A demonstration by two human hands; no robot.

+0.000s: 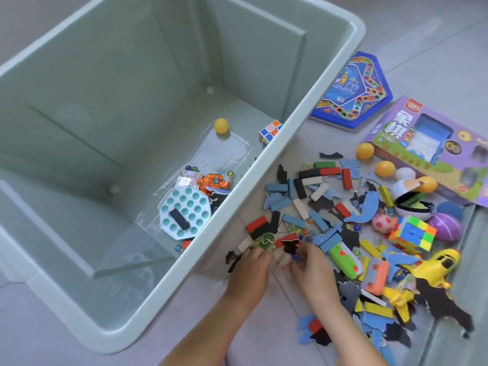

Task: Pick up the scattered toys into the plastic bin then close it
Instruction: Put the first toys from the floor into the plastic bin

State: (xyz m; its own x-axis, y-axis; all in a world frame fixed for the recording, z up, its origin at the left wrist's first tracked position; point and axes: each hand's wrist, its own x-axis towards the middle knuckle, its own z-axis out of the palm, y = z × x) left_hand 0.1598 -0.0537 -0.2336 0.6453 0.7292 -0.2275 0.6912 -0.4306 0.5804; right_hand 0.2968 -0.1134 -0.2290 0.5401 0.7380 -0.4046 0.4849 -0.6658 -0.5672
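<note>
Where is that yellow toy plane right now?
In the head view the plane lies on the floor at the right, outside the bin, just below and right of the bright cube and well right of the person's right hand.

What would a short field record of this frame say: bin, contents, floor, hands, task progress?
bin: plastic bin, open, no lid in view
inside: yellow ball, small cube, teal bubble board, orange figure, marbles
floor: blocks, puzzle pieces, coloured cube, yellow plane, purple box, blue game board
hands: left hand and right hand together on small pieces beside the bin; grip unclear
progress: most toys not yet in the bin
</note>
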